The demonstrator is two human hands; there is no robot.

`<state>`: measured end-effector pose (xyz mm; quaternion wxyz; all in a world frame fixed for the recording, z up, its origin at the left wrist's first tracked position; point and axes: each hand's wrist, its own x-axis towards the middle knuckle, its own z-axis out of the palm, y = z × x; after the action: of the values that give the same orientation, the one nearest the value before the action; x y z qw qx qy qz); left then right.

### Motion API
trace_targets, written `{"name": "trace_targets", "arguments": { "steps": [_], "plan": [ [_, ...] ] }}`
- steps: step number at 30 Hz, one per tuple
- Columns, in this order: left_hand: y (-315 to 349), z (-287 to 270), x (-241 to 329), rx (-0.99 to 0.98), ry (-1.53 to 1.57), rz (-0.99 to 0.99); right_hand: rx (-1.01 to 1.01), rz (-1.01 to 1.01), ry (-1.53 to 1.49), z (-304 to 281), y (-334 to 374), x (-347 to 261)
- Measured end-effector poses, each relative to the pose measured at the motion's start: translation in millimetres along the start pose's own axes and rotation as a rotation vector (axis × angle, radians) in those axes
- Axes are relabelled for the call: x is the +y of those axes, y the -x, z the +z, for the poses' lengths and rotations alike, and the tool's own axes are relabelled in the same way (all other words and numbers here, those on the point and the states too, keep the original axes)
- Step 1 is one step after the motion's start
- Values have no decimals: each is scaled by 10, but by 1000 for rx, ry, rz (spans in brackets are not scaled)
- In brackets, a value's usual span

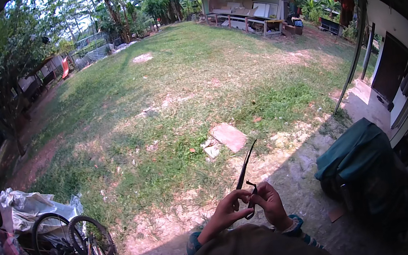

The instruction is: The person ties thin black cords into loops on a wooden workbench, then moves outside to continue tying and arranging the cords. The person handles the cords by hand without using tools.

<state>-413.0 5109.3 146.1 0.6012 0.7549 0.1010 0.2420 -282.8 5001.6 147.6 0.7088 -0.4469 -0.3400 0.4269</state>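
Observation:
In front of my body, my left hand (pixel 228 211) and my right hand (pixel 271 204) are close together, both with fingers closed. A long, thin, dark strip (pixel 244 167), slightly curved and tapering to a point, rises from my left hand. Between the fingertips of both hands is a short, dark, bent piece (pixel 252 201), which my right thumb and fingers pinch. Whether the two dark parts belong to one thing is hidden by the fingers. Striped green and white cuffs show at both wrists.
Bicycles (pixel 77 242) and pale sheeting (pixel 37 209) stand at lower left. To the right is a bulky object under a dark green cover (pixel 351 152). A flat board (pixel 229 137) lies on the grass ahead. Farther off are a roofed shed (pixel 245 8) and a post (pixel 355 63).

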Motion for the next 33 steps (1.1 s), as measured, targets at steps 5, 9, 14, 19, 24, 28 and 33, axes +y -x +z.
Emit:
{"name": "trace_targets", "arguments": {
  "steps": [5, 9, 14, 19, 24, 28, 33],
  "plan": [
    [5, 7, -2, -43, -67, -91, 125, -62, -101, 80, 9, 48],
    [-3, 9, 80, -28, -50, -154, 101, -56, -127, 30, 5, 98],
    [37, 9, -14, 92, -11, -175, 153, -42, -273, 92, 6, 36],
    [23, 9, -134, 205, 113, -22, 62, -47, -354, 21, 8, 7],
    [37, -66, -137, 260, 149, -150, -71, 46, -365, 55, 3, -125],
    [6, -84, -174, 300, 93, -165, -138, 12, -334, 63, 4, -118],
    [4, -145, -230, 313, 11, -225, -163, -62, -152, 102, 21, -128]
  ]
}}
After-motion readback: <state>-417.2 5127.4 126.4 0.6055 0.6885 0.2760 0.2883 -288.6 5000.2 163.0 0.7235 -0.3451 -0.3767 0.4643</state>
